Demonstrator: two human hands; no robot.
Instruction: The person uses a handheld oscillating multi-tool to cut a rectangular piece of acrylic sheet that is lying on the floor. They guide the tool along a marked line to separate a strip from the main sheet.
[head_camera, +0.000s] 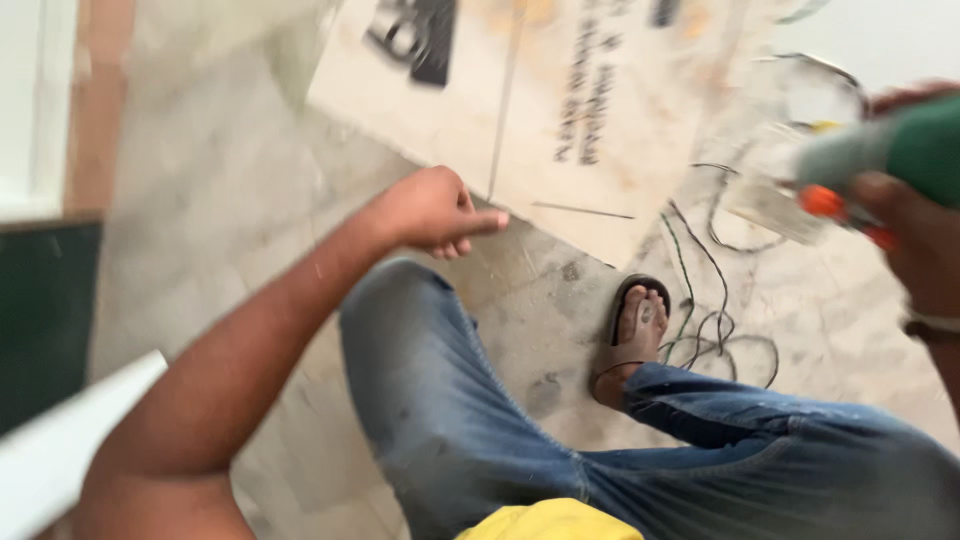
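The left hand (432, 212) hangs loosely curled above the left knee, holding nothing, its forefinger stretched toward the edge of a flattened cardboard sheet (560, 130) on the floor. The right hand (915, 240) is wrapped around a blurred green power tool (885, 150) with orange parts — at the frame's right edge, above the floor. Below it a tangle of thin wires (715, 330) lies on the pale tiled floor (200, 200), just beside a sandalled foot (632, 335). Blue jeans (480, 420) fill the foreground — both legs bent.
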